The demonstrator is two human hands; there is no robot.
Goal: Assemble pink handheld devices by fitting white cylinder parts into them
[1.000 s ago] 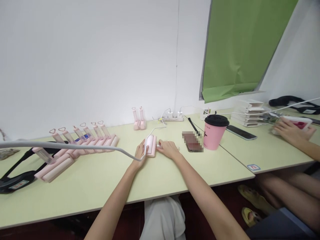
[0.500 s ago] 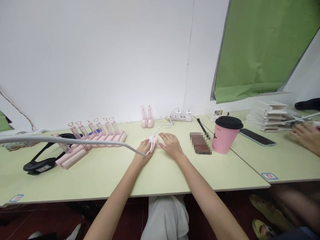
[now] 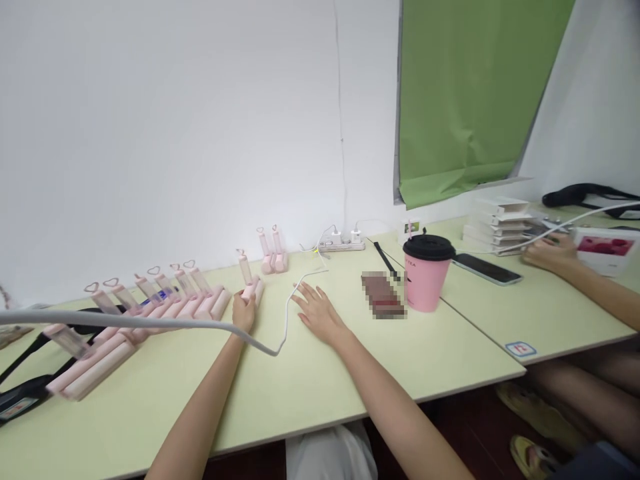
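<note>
Apparently the left hand (image 3: 244, 311) grips the pink roller (image 3: 249, 288); right hand (image 3: 317, 312) lies open nearby.

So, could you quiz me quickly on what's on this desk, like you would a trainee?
1. True or false: the left hand grips a pink gadget.
2. The right hand is: A) gripping a bottle, B) lying open on the table, C) typing on a keyboard?
3. What colour is the lid on the pink cup?
Key: 1 true; 2 B; 3 black.
</note>
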